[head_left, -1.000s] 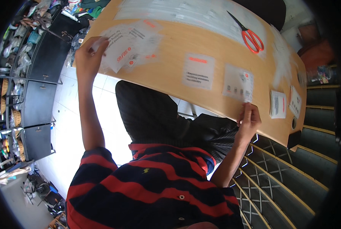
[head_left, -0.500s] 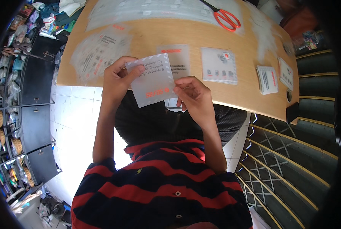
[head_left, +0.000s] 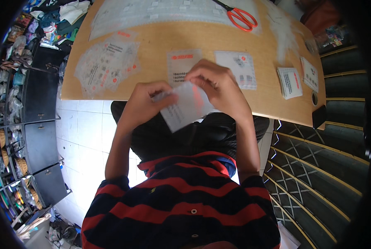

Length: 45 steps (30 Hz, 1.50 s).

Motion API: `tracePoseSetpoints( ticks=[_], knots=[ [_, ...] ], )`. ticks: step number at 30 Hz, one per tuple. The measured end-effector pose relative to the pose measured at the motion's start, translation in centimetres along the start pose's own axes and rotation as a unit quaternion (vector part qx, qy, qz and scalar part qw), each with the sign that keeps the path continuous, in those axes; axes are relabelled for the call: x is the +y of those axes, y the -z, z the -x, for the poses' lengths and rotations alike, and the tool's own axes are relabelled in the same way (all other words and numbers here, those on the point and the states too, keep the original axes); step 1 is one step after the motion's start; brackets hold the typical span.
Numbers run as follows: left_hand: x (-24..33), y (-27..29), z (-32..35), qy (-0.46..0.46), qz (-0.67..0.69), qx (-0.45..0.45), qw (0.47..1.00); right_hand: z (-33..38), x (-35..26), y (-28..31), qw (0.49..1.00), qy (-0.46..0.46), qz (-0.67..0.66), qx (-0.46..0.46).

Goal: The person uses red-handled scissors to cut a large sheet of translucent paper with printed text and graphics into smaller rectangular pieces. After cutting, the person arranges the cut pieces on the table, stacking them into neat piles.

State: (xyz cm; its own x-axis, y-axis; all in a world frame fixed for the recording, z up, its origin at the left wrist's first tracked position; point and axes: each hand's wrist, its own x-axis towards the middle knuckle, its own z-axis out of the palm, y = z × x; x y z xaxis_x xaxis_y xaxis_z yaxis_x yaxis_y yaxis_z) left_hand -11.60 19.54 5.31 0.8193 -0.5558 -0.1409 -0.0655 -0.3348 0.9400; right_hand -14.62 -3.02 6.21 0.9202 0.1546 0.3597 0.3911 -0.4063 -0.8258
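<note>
Over my lap, at the table's near edge, a translucent plastic pouch [head_left: 181, 108] with red and black print hangs tilted between my hands, blurred by motion. My left hand [head_left: 149, 101] pinches its left side with the thumb on top. At its upper edge, my right hand [head_left: 212, 83] grips it with bent fingers. Just beyond lies a similar printed pouch [head_left: 185, 57], partly covered by my right hand. To the right of that rests another flat pouch [head_left: 240, 68] with small printed pictures.
Loose printed pouches [head_left: 106, 62] spread over the left of the wooden table [head_left: 152, 39]. Orange-handled scissors [head_left: 242, 20] lie on a plastic sheet [head_left: 127, 16] at the back. A stack of pouches [head_left: 290, 83] sits right. Dark cabinets [head_left: 40, 143] stand left, a metal shutter [head_left: 318, 166] right.
The pouch has turned clockwise and its print runs slanted now. My right hand has moved up to the pouch's top edge; my left hand has shifted down and right.
</note>
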Motion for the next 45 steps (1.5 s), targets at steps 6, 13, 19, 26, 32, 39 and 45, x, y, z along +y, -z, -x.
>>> tracePoseSetpoints(
  ticks=[6, 13, 19, 26, 32, 39, 45],
  knots=[
    [-1.9, -2.5, -2.0, -0.009, 0.220, 0.212, 0.952, 0.8, 1.6, -1.7, 0.958, -0.180, -0.068, 0.212],
    [-2.6, -3.6, -2.0, 0.014, 0.197, 0.238, 0.951, 1.0, 2.5, -2.5, 0.954, -0.234, -0.093, 0.165],
    [-4.3, -2.6, -3.6, -0.073, -0.126, 0.302, 0.942, -2.1, 4.6, -2.2, 0.967, -0.171, 0.105, 0.157],
    [-4.8, -2.4, -4.5, -0.114, -0.235, 0.297, 0.919, -3.1, 6.0, -3.2, 0.955, -0.161, 0.197, 0.153],
    [-5.1, 2.2, -3.7, -0.102, -0.349, 0.341, 0.867, -2.8, 5.4, -2.3, 0.936, -0.116, 0.262, 0.202],
    [-8.8, 11.7, -2.3, 0.066, -0.486, 0.303, 0.817, -1.2, 3.4, -1.9, 0.945, -0.152, 0.210, 0.198],
    [-8.0, 12.1, -1.7, 0.058, -0.453, 0.301, 0.837, 0.0, 2.8, -2.8, 0.960, -0.104, 0.184, 0.184]
  ],
)
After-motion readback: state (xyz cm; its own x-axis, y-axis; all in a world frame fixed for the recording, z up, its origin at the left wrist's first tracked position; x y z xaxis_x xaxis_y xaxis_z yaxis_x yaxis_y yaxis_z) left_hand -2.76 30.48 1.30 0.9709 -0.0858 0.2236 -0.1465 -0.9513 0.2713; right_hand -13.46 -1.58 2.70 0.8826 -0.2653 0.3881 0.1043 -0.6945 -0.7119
